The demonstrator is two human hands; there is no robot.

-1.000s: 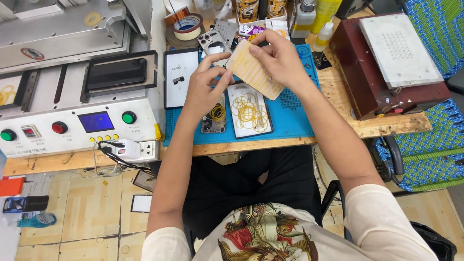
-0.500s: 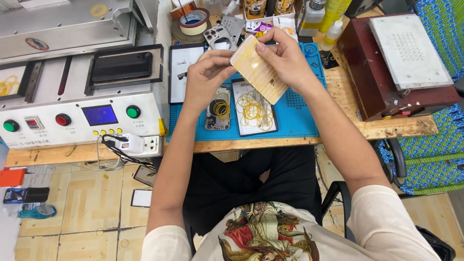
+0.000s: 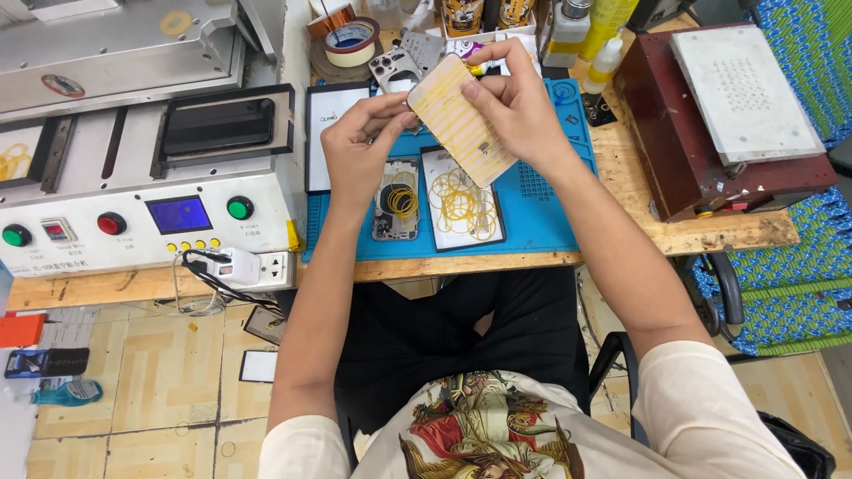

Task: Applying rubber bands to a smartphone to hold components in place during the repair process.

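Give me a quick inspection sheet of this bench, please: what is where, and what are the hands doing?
Surface: blue rubber work mat on a worn wooden bench.
Job's things: flat cream rectangular panel wrapped in yellow rubber bands, held tilted above the mat.
Clutter: opened phone shell with coiled yellow bands; tray of loose yellow rubber bands; roll of tape; bottles at the back.
Grippers: left hand pinches the panel's upper left edge; right hand grips its upper right side.
Cables: black cable from a white plug at the bench's front edge.
Surroundings: grey machine with red and green buttons on the left; dark red box with a perforated plate on the right; tiled floor.
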